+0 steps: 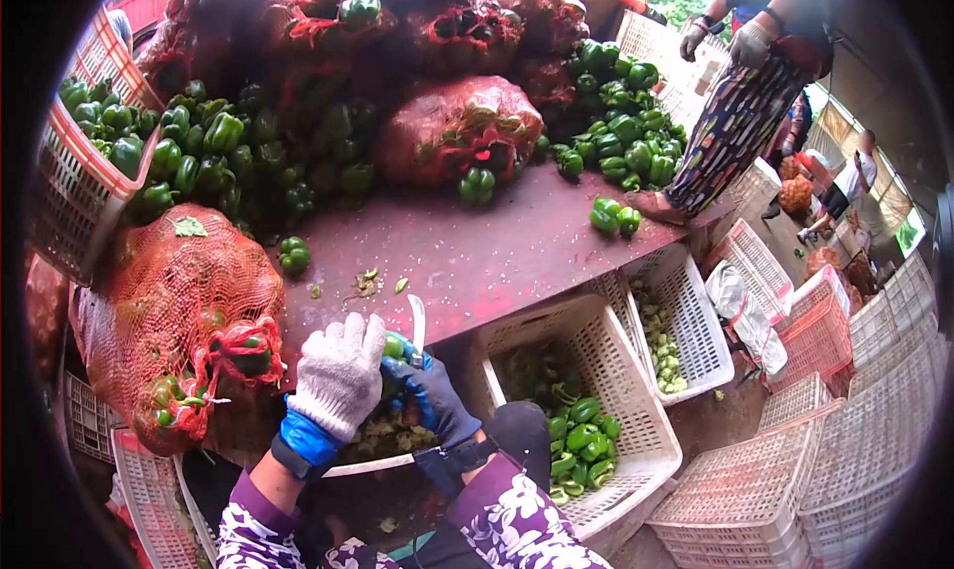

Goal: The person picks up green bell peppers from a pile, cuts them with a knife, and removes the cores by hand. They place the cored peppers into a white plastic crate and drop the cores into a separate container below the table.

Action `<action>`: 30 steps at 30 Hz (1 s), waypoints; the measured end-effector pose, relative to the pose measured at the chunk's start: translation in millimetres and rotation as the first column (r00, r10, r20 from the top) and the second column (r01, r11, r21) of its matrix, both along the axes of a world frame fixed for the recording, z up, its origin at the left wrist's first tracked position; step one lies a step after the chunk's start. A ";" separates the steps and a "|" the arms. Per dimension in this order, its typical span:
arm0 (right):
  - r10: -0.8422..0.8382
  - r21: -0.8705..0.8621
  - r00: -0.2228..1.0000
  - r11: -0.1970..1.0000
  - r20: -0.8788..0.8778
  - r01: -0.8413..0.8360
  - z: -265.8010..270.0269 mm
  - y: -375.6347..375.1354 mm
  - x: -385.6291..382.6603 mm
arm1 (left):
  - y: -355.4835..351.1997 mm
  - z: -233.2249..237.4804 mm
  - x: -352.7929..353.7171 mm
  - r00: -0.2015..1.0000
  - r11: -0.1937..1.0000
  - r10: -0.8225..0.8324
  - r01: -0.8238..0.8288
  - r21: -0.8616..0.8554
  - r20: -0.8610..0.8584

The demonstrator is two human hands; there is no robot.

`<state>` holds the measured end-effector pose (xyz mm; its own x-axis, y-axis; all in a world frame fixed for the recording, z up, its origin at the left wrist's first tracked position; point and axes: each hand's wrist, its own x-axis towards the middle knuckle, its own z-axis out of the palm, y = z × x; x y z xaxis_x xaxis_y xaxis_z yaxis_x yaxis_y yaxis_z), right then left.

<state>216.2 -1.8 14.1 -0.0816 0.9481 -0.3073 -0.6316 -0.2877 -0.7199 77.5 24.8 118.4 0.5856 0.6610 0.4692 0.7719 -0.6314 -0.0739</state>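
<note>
My left hand (340, 375), in a white knitted glove over a blue one, is closed around a green bell pepper (395, 347); only part of the pepper shows between my hands. My right hand (434, 395), in a dark blue glove, grips a small knife (418, 323) whose pale curved blade points up. Its fingers are close against the pepper. Beneath both hands is a crate (373, 464) with pale green pepper scraps inside. To the right, a white crate (636, 410) holds several green peppers, some of them cut.
A red mesh sack (179, 311) stands at the left. Peppers are heaped on the dark red table (447, 241), beside another sack (462, 127). A person (735, 122) stands at the table's right end. Stacked crates (740, 480) crowd the lower right; scraps fill another crate (711, 345).
</note>
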 end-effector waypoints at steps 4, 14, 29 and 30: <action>0.116 0.140 0.993 0.984 -0.019 -0.112 4.7 -4.8 10.8 | 2.2 25.5 -7.6 0.982 0.996 -0.087 0.085 0.020 0.165; 0.152 0.368 0.931 0.930 -0.331 -0.021 47.4 -25.0 10.8 | 23.4 -2.7 -53.0 0.431 0.710 0.375 0.435 -0.553 0.821; -0.182 0.351 0.958 0.902 -0.223 0.253 13.0 -16.0 5.1 | 6.8 -16.3 13.1 -0.269 0.766 0.496 0.584 -0.270 0.825; -0.293 0.352 0.955 0.890 -0.047 0.291 -2.0 -16.9 -11.1 | -13.7 1.5 19.0 -0.235 0.715 0.543 0.632 -0.298 0.806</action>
